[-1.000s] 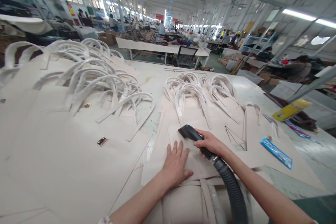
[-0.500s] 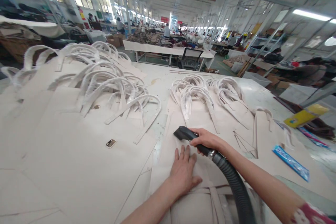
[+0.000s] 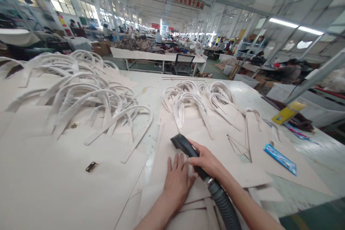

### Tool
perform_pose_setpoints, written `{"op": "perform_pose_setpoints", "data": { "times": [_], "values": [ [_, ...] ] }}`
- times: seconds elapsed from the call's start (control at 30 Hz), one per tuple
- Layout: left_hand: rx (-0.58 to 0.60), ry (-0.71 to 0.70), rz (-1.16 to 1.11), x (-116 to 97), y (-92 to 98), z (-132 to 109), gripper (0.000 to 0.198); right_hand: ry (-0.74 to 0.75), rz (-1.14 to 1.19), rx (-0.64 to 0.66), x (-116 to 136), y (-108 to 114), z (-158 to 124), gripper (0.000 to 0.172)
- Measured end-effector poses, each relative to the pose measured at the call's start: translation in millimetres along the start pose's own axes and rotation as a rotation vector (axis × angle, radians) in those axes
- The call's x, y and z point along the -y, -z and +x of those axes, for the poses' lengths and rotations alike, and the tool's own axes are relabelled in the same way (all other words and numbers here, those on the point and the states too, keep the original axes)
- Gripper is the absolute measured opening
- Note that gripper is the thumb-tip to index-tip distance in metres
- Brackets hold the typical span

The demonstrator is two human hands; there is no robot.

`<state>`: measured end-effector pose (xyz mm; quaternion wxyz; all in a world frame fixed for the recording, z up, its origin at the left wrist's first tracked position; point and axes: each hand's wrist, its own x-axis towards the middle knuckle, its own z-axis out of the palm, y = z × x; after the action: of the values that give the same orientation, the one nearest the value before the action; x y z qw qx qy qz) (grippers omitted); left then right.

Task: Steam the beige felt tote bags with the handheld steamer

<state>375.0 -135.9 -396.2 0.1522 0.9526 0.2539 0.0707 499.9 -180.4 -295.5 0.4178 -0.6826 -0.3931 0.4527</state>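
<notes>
My right hand [image 3: 206, 160] is wrapped round a black vacuum nozzle [image 3: 185, 145], which runs into a ribbed hose [image 3: 222, 201] toward the bottom edge. The nozzle's flat mouth is at the surface of a beige bag panel [image 3: 164, 151]; whether it touches cannot be told. Spread flat on the same panel, left of the nozzle, is my left hand [image 3: 176, 181]. Just beyond the mouth, plastic-wrapped bag handles [image 3: 190, 106] arch up from the panels.
More beige panels with wrapped handles [image 3: 81, 93] cover the left side, where a metal clasp plate [image 3: 92, 167] shows. To the right are a blue packet [image 3: 280, 159] and a yellow packet [image 3: 288, 112]. A chair [image 3: 183, 64] stands beyond the table [image 3: 145, 79].
The view has swung right, so the table and its things appear further left. My left hand and the nozzle are slightly closer together; both hands keep their hold and pose.
</notes>
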Motion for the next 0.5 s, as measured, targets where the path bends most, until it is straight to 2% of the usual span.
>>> {"op": "perform_pose_setpoints", "data": {
  "times": [0.13, 0.27, 0.33, 0.4, 0.5],
  "values": [
    [-0.023, 0.128, 0.093, -6.5, -3.3, 35.8, 0.033, -0.057, 0.107, -0.2, -31.6, 60.2, -39.8, 0.068],
    [-0.09, 0.234, 0.138, -14.5, -6.1, 84.4, 0.049, -0.056, 0.121, -0.341, -52.6, 108.2, -39.4, 0.071],
    [-0.144, 0.237, 0.168, -17.6, -9.4, 95.0, 0.052, -0.038, 0.137, -0.365, -54.3, 115.8, -35.7, 0.071],
    [-0.214, 0.237, 0.221, -18.9, -13.2, 95.7, 0.05, -0.025, 0.158, -0.416, -53.8, 115.1, -35.7, 0.067],
    [-0.382, 0.272, 0.271, -17.2, -16.3, 104.5, 0.054, -0.008, 0.18, -0.543, -56.9, 119.7, -31.4, 0.064]
  ]
}}
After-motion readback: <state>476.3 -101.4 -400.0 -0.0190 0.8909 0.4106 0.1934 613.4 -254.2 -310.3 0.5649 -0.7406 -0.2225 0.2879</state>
